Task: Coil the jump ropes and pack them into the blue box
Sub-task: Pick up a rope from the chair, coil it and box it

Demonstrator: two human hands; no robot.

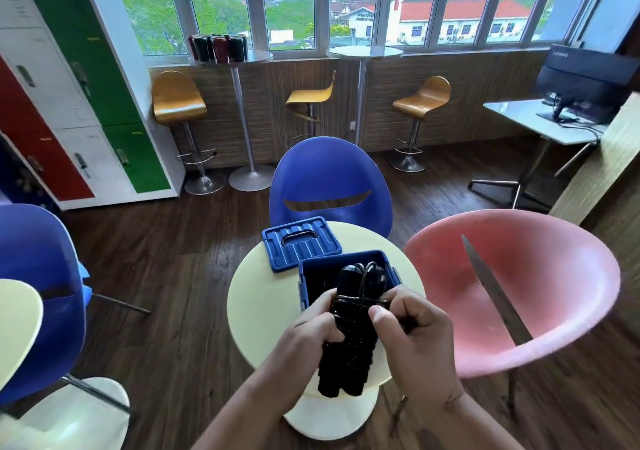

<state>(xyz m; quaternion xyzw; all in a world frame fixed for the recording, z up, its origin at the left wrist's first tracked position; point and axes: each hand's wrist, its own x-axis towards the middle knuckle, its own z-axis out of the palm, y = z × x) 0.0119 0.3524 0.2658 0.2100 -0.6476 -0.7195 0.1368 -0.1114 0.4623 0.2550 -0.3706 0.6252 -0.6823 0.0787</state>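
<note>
A black jump rope (353,339) with its cord wound around the two handles is held over the near part of the round cream table (263,311). My left hand (311,332) grips the bundle from the left. My right hand (412,339) pinches the cord on the right side. Just beyond the hands stands the open blue box (306,285); its inside looks dark and I cannot tell what lies in it. The top of the bundle overlaps the box opening. The blue lid (301,247) with a black handle lies flat behind the box.
A blue chair (329,179) stands behind the table, a pink chair (519,294) to the right, another blue chair (41,294) to the left. Bar stools, tall round tables and coloured lockers (86,86) line the far side; a desk with a monitor (585,79) is at right.
</note>
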